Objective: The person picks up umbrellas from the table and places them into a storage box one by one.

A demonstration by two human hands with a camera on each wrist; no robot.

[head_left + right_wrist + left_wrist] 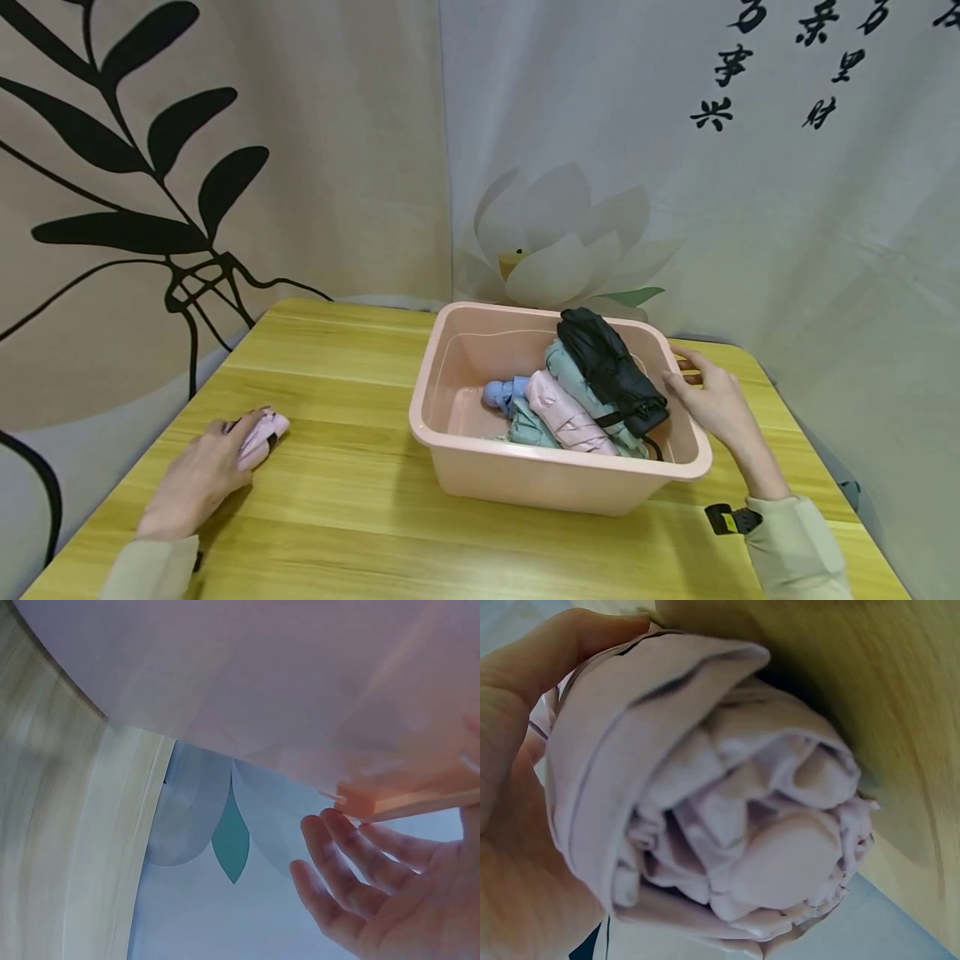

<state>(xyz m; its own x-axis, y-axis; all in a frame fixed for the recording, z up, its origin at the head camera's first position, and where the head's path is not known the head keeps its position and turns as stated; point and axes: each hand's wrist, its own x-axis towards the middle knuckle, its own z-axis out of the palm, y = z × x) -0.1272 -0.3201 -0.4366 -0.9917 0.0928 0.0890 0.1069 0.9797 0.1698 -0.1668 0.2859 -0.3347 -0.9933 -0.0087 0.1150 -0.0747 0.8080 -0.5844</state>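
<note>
On the left of the table, my left hand (197, 473) grips a rolled-up lilac folding umbrella (262, 437). The left wrist view looks at the umbrella's end (787, 859), with gathered fabric around a round knob. A pink plastic bin (540, 483) stands right of the middle. My right hand (712, 402) holds its right rim, thumb over the edge and loosely bent fingers (360, 874) outside and below it. Inside the bin lie a black folded umbrella (607, 367), a pink one (566, 412), light teal fabric bundles (532, 427) and a blue piece (506, 393).
The wooden table (337, 500) has its left edge near my left hand. Behind it hangs a curtain (360, 150) printed with black leaves, a lotus and writing. A black band with a yellow-green patch (731, 520) is on my right wrist.
</note>
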